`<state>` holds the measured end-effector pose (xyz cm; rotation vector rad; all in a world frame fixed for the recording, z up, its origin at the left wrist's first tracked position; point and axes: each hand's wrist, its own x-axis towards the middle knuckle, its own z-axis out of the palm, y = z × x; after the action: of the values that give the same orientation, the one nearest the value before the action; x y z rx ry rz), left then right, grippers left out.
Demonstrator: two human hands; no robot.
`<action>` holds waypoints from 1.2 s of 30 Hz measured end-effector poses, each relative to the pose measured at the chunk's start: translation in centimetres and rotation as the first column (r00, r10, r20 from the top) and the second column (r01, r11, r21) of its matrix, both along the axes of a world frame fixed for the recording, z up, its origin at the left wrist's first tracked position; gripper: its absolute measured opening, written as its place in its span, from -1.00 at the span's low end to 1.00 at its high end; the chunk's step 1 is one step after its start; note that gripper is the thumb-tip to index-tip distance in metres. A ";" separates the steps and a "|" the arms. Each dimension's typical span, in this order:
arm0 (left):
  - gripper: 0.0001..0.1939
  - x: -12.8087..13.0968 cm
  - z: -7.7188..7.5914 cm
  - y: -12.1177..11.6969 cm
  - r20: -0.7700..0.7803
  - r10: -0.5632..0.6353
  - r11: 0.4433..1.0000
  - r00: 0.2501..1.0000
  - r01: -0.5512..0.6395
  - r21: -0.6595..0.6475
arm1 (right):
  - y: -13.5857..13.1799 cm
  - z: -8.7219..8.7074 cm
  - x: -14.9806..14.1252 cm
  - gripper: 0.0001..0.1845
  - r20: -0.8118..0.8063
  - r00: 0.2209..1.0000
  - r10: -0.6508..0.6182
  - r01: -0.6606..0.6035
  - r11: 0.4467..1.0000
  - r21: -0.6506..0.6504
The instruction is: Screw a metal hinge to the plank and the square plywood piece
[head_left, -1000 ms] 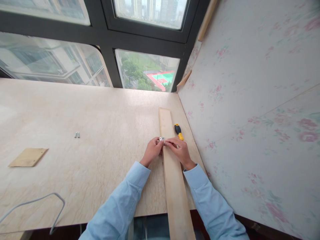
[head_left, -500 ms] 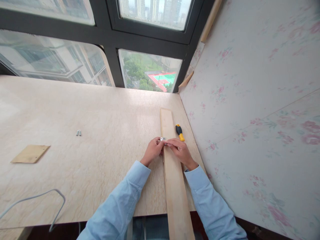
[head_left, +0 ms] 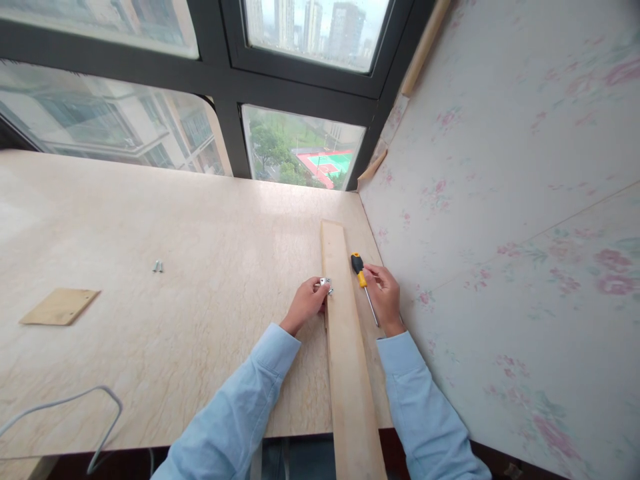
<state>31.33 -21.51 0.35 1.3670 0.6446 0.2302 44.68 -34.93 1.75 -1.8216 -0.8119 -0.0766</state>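
Bracket (head_left: 324,281) in left hand (head_left: 305,303); screwdriver (head_left: 361,276) by right hand (head_left: 385,297).

- Bright, diffuse daylight via the windows (head_left: 303,143) along the counter's (head_left: 215,267) far edge.
- Whitish glare near the far edge and far-left corner.
- Shadows soft, faint; dark below near edge.
- Wallpaper (head_left: 480,233) right of counter: greyer, soft detail toward view's right side.
- Wide-angle stretch at the sides.

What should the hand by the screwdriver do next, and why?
Perhaps the right hand should lift the screwdriver: it is right beside it, and the left hand holds a metal bracket at the board, by what looks like a screw.
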 end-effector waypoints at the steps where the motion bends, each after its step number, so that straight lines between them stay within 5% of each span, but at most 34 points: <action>1: -0.78 0.0 0.0 0.0 -0.005 0.000 1.000 1.000 0.000 0.002 | -0.1 -0.3 0.7 -0.67 0.004 0.998 -0.059 0.059 0.998 -0.037; 6: -0.75 0.0 -0.2 0.0 0.001 0.010 1.000 1.000 -0.010 -0.010 | -0.2 -1.8 2.6 -0.65 0.049 0.994 -0.093 0.104 0.939 -0.329; 9: -0.73 0.0 -0.3 0.1 0.008 0.010 1.000 1.000 -0.010 -0.020 | -0.3 -2.0 2.7 -0.72 -0.036 0.998 -0.056 0.040 0.936 -0.350; 14: -0.72 0.0 -0.1 0.1 0.009 0.009 0.999 1.000 -0.009 -0.033 | -0.2 -0.5 2.4 -0.70 -0.498 0.867 0.006 0.024 0.998 0.053; 19: -0.74 -0.1 0.2 0.1 -0.002 0.003 1.000 1.000 -0.003 -0.027 | -0.1 1.9 1.8 -0.68 -0.577 0.759 0.302 0.004 0.884 0.467; 25: -0.76 0.0 0.0 0.1 0.001 0.002 1.000 1.000 -0.002 -0.025 | 0.2 3.1 0.1 -0.63 -0.518 0.758 0.397 -0.065 0.836 0.545; 36: -0.72 -0.1 -0.1 0.1 0.018 0.016 1.000 1.000 -0.016 -0.004 | 0.2 3.7 -0.8 -0.60 -0.322 0.912 0.254 -0.013 0.803 0.596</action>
<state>31.21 -21.43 0.22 1.3548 0.6404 0.2537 43.92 -34.71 5.42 -1.1310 -0.5477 0.1193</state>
